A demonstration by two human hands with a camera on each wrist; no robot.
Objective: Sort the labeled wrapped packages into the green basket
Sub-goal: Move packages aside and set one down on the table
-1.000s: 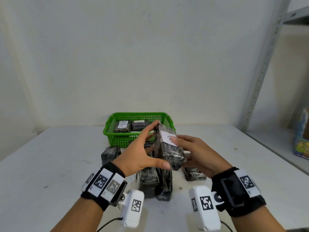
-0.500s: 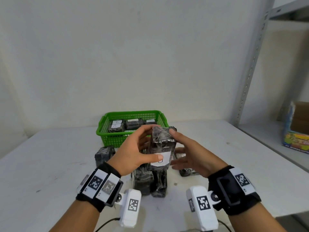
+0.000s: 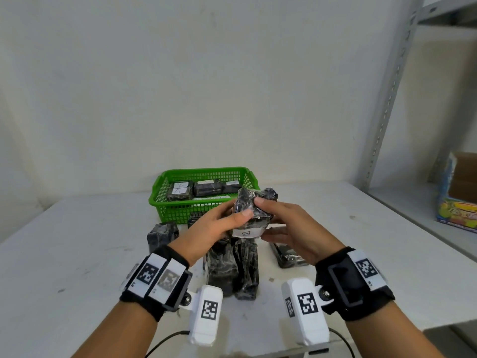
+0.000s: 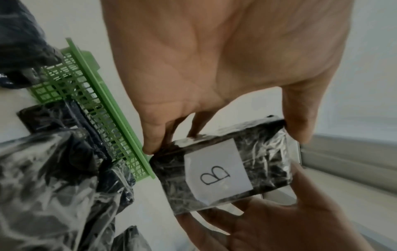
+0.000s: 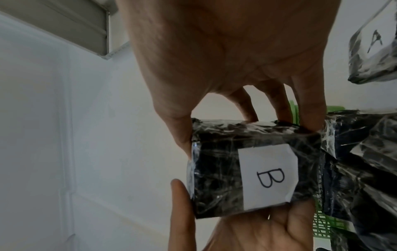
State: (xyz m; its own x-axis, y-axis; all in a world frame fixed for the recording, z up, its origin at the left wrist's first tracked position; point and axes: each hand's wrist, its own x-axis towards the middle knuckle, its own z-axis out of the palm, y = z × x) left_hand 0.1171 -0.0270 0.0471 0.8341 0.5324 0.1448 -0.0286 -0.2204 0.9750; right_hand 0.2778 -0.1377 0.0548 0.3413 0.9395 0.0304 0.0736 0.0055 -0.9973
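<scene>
A black plastic-wrapped package [image 3: 254, 215] with a white label marked B [image 3: 246, 232] is held above the table between both hands, just in front of the green basket [image 3: 178, 213]. My left hand [image 3: 236, 211] grips its left side, thumb on the front. My right hand [image 3: 265, 217] pinches its right side, thumb on top and fingers beneath. The left wrist view shows the label B [image 4: 217, 169] facing the camera, and the right wrist view shows the same package [image 5: 219, 163]. The basket holds several labelled packages [image 3: 180, 192].
More wrapped packages stand on the white table [image 3: 77, 254]: two upright [image 3: 232, 267] below my hands, one at the left [image 3: 162, 235], one lying at the right [image 3: 289, 257]. A metal shelf post [image 3: 387, 99] and a colourful box [image 3: 456, 200] are at the right.
Both hands have turned the package over, so its label went from the upper side to the lower front edge facing me. The package sits slightly nearer the basket.
</scene>
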